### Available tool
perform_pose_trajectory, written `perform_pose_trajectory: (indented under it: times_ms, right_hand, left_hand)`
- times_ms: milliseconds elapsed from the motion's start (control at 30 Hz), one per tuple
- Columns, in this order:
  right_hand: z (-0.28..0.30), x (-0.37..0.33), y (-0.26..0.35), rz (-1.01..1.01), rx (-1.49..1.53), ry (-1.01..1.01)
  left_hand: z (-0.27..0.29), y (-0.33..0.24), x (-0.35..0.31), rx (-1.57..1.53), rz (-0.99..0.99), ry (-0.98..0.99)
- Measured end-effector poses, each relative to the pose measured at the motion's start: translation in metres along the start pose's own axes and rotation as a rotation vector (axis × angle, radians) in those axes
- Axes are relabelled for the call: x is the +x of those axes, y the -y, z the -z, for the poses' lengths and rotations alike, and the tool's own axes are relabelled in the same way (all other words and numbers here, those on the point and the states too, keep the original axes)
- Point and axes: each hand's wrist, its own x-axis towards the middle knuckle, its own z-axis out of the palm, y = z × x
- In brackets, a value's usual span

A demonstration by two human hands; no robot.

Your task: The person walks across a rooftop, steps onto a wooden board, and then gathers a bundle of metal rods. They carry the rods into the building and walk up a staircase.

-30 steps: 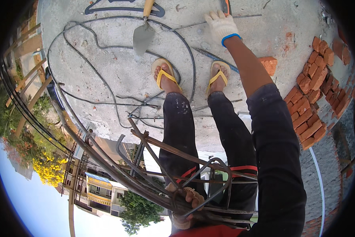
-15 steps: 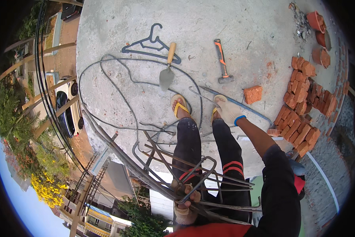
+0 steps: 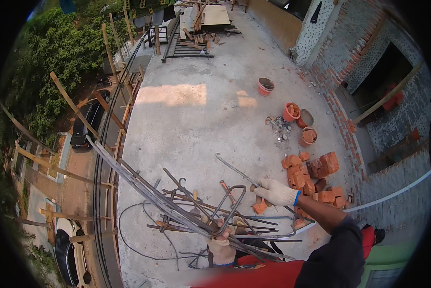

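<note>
My left hand [image 3: 221, 247], in a knitted glove, is closed around a bundle of metal rods [image 3: 177, 211]. Some rods are long and curve out to the far left; others are short or bent into loops. Higher and to the right, my gloved right hand [image 3: 277, 192] grips a thin metal rod with a hooked tip [image 3: 232, 166]; its other end passes behind the hand toward the bricks. Beyond the bundle, the hammer [image 3: 226, 188] shows only in part on the concrete. The rods partly cover the trowel [image 3: 194, 194] and the hanger [image 3: 182, 181].
Stacked red bricks [image 3: 298, 175] stand to the right, with rubble [image 3: 278, 128] and several buckets [image 3: 265, 87] beyond. A black cable [image 3: 124, 240] loops over the concrete floor [image 3: 177, 125]. At left, the floor's edge drops to a street with parked cars [image 3: 66, 249]. Boards [image 3: 215, 15] lie far ahead.
My right hand has risen from the floor beside my foot, bringing up the hooked rod. The view has tipped up toward the far floor. My left hand still holds the bundle.
</note>
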Motion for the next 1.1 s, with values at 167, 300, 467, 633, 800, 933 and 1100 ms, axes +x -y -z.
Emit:
perform_pose_trajectory:
  times_ms: [167,300,467,633,800,933,1100]
  right_hand:
    - [-0.006,-0.076,0.047,0.11,-0.004,-0.186]
    - [-0.01,-0.095,0.056,0.216,0.078,-0.339]
    - [-0.008,-0.087,0.063,0.316,0.073,-0.331]
    - [0.009,-0.034,0.061,0.469,-0.08,-0.311]
    - [0.076,0.04,0.042,0.349,-0.019,-0.217]
    - [0.14,0.097,0.035,0.296,-0.168,-0.148]
    - [0.201,0.136,0.02,0.286,-0.241,-0.155]
  left_hand:
    - [-0.039,-0.004,0.017,-0.055,0.049,0.043]
    - [-0.058,-0.008,0.024,0.05,-0.013,0.087]
    - [-0.074,-0.005,0.043,0.326,-0.06,-0.024]
    - [-0.091,0.022,0.096,0.355,-0.023,-0.137]
    - [-0.117,0.077,0.171,0.376,-0.117,-0.075]
    - [-0.137,0.136,0.251,0.326,-0.124,0.075]
    - [-0.141,0.186,0.321,0.547,-0.105,0.057]
